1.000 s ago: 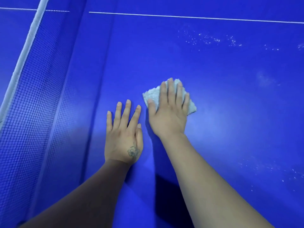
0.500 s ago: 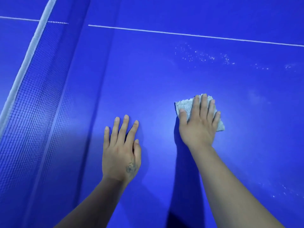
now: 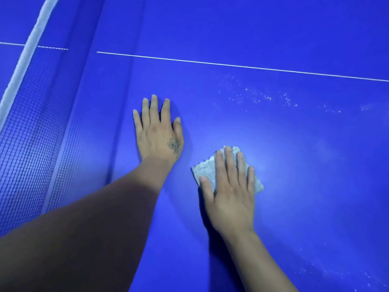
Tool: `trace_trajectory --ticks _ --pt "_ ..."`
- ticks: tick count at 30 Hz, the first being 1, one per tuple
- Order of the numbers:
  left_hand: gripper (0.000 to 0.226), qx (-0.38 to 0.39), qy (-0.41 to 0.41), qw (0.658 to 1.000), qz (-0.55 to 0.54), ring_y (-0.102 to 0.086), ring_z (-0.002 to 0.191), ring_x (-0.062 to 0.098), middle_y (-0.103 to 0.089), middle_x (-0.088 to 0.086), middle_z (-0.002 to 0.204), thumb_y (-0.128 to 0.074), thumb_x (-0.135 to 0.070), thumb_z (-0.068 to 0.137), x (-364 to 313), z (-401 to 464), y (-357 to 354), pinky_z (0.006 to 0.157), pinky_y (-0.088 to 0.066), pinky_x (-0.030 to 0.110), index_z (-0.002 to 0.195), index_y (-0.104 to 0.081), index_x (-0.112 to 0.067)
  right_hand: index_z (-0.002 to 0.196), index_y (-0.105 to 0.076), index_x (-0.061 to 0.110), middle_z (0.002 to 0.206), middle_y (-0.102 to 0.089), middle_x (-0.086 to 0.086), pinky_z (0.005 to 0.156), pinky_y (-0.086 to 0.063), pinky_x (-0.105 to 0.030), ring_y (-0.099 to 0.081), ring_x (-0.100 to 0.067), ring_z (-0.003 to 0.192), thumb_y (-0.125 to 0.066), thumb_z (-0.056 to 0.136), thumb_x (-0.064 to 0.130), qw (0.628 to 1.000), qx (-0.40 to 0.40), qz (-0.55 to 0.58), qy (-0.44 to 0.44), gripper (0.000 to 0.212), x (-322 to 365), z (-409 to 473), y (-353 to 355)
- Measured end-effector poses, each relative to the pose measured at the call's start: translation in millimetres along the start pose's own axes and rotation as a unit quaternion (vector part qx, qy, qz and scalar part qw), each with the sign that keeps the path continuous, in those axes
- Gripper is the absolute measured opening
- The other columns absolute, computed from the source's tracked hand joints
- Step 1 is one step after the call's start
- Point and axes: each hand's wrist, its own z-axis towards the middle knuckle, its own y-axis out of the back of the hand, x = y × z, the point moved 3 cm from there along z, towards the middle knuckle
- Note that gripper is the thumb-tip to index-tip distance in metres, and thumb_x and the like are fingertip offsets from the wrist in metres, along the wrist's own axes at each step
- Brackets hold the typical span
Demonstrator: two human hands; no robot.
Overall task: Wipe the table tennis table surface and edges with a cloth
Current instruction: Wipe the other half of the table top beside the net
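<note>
The blue table tennis table (image 3: 294, 165) fills the view. A small folded grey-white cloth (image 3: 207, 168) lies flat on it near the middle. My right hand (image 3: 230, 190) presses on the cloth with straight fingers, covering most of it. My left hand (image 3: 157, 131) rests flat on the bare surface, up and to the left of the cloth, with its fingers spread and straight.
The net (image 3: 27, 144) with its white top band (image 3: 25, 57) runs along the left side. A thin white centre line (image 3: 231, 65) crosses the table beyond the hands. White specks of dust (image 3: 263, 98) lie beyond the cloth, and more (image 3: 347, 275) at the lower right.
My right hand has slid the cloth toward me and closer to my left hand. My left hand stays flat on the table; the view has shifted.
</note>
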Motion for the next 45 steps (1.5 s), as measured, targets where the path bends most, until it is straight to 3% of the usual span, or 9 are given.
trace_trajectory --ticks 3,7,10,16,22,28,34,39,45 --pt "0.064 0.006 -0.004 1.0 0.03 -0.007 0.166 0.031 -0.016 0.007 0.179 -0.02 -0.05 0.111 -2.1 2.1 -6.0 0.133 -0.006 0.057 0.17 -0.025 -0.027 0.17 -0.015 0.024 0.178 -0.002 0.006 0.132 -0.008 -0.053 0.005 -0.017 0.164 -0.028 0.107 0.057 0.999 -0.007 -0.006 -0.04 0.073 -22.5 12.7 3.6" --pt "0.062 0.007 0.009 0.999 0.032 -0.005 0.167 0.029 -0.014 0.004 0.18 -0.015 -0.047 0.111 -2.3 2.4 -4.9 0.133 -0.006 0.056 0.17 -0.024 -0.03 0.169 -0.019 0.019 0.178 -0.009 0.001 0.131 -0.009 -0.056 -0.003 -0.024 0.164 -0.024 0.106 0.055 0.995 -0.036 -0.005 -0.093 0.072 -32.6 56.6 6.1" --pt "0.061 0.0 0.009 0.999 0.035 -0.007 0.167 0.029 -0.017 0.005 0.179 -0.014 -0.044 0.112 -3.6 3.8 -5.0 0.133 -0.008 0.056 0.17 -0.027 -0.03 0.17 -0.014 0.016 0.179 -0.003 -0.002 0.131 -0.002 -0.057 0.002 -0.027 0.165 -0.018 0.105 0.055 0.993 -0.039 0.007 -0.11 0.075 -15.3 100.8 3.8" --pt "0.057 -0.029 -0.001 0.999 0.015 -0.015 0.165 0.03 -0.027 0.007 0.176 -0.022 -0.039 0.113 -3.1 3.7 -6.1 0.133 -0.011 0.055 0.166 -0.038 -0.027 0.169 -0.02 0.015 0.178 -0.007 -0.003 0.131 -0.003 -0.056 -0.001 -0.027 0.165 -0.027 0.107 0.052 0.999 -0.039 0.01 -0.022 0.073 41.4 122.7 0.0" --pt "0.055 -0.038 -0.001 0.999 0.003 -0.02 0.164 0.032 -0.032 0.008 0.174 -0.028 -0.035 0.112 -2.4 5.2 -5.9 0.132 -0.016 0.057 0.163 -0.044 -0.025 0.17 -0.018 0.019 0.178 -0.005 0.003 0.132 -0.007 -0.053 0.003 -0.02 0.165 -0.035 0.107 0.053 0.999 -0.015 0.01 0.049 0.073 11.2 74.6 2.2" --pt "0.055 -0.033 0.005 0.999 0.01 -0.021 0.164 0.032 -0.033 0.009 0.174 -0.031 -0.033 0.11 -2.4 6.8 -5.3 0.132 -0.016 0.056 0.163 -0.045 -0.025 0.169 -0.006 0.008 0.178 -0.002 -0.008 0.133 -0.004 -0.051 0.003 -0.023 0.165 -0.031 0.106 0.054 0.996 -0.049 0.022 -0.072 0.082 -38.0 112.3 10.0" --pt "0.055 -0.035 0.008 0.999 0.019 -0.02 0.164 0.03 -0.031 0.007 0.175 -0.031 -0.034 0.11 -3.2 6.0 -7.1 0.132 -0.016 0.055 0.163 -0.044 -0.025 0.169 -0.006 0.006 0.178 -0.001 -0.01 0.132 0.001 -0.052 0.004 -0.027 0.164 -0.026 0.101 0.058 0.988 -0.061 0.04 -0.134 0.087 -19.3 196.5 11.0" --pt "0.058 -0.034 0.008 0.999 0.02 -0.02 0.165 0.029 -0.03 0.007 0.175 -0.028 -0.034 0.109 -4.2 7.0 -8.2 0.132 -0.015 0.057 0.164 -0.042 -0.022 0.169 -0.007 0.006 0.178 0.001 -0.009 0.131 0.004 -0.053 0.006 -0.026 0.164 -0.024 0.099 0.058 0.994 -0.046 0.06 -0.083 0.089 30.2 232.7 10.2" --pt "0.062 -0.035 0.018 0.999 0.031 -0.019 0.165 0.026 -0.029 0.004 0.176 -0.029 -0.035 0.109 -2.6 7.5 -11.2 0.133 -0.016 0.056 0.167 -0.035 -0.013 0.169 -0.012 0.011 0.178 -0.006 -0.004 0.132 -0.005 -0.05 0.001 -0.021 0.165 -0.033 0.105 0.054 0.997 -0.038 0.039 0.049 0.08 36.6 171.1 6.5"
